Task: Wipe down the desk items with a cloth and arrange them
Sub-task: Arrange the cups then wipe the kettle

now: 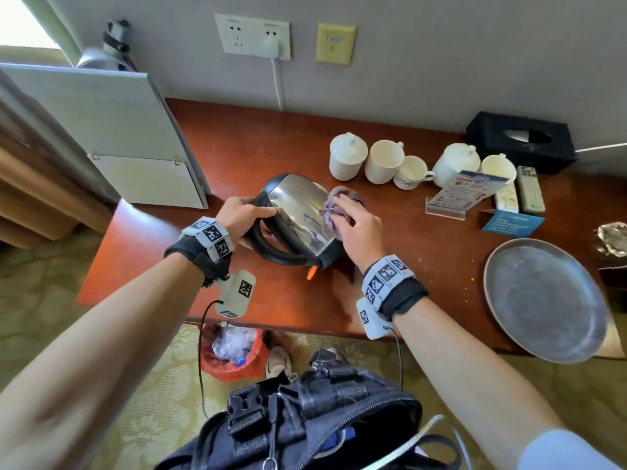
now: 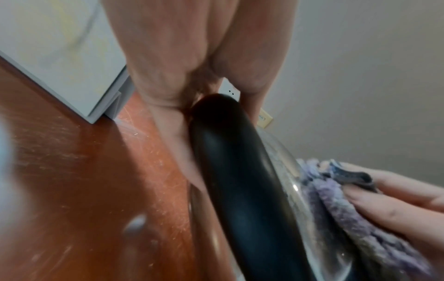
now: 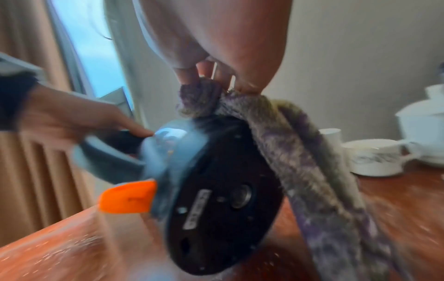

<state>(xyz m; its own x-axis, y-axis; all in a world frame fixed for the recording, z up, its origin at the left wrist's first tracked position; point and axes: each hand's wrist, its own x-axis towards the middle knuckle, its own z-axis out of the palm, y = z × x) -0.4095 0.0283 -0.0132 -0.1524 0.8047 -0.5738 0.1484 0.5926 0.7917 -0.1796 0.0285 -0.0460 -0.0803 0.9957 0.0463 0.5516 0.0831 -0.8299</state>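
My left hand (image 1: 242,212) grips the black handle of the steel kettle (image 1: 298,215), tipped on its side above the counter (image 1: 264,144). My right hand (image 1: 356,225) presses a bunched purple cloth (image 1: 330,212) against its wall. White cups (image 1: 385,161) stand beyond it.

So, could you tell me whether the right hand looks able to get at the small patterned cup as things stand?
Probably yes. The patterned cup stands just beyond the right hand with bare desk between them. But that hand grips the cloth against the kettle, so it would have to free itself first.
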